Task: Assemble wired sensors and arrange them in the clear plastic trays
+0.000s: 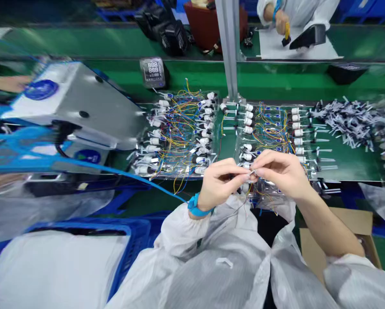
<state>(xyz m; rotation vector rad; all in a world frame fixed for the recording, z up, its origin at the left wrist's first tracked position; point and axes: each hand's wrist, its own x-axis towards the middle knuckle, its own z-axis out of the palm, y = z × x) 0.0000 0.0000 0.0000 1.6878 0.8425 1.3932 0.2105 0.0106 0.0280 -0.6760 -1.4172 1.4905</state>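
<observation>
Pinching tight, left hand (222, 180) and right hand (279, 171) meet fingertip to fingertip on a small pale part (252, 172), too hidden to identify, near the front edge of the bench (227, 148). Wired parts (268, 124) crowd just beyond; green surface opens beside them, leftward, and white strips (347, 122) lie heaped right.

White cylinders (248, 122): smooth plastic — post (228, 47): satin-looking metal — carton (353, 219): matt cardboard; basket (137, 231): plastic.

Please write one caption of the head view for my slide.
The left hand and right hand pinch a small part near coloured wires and white cylinders.
</observation>
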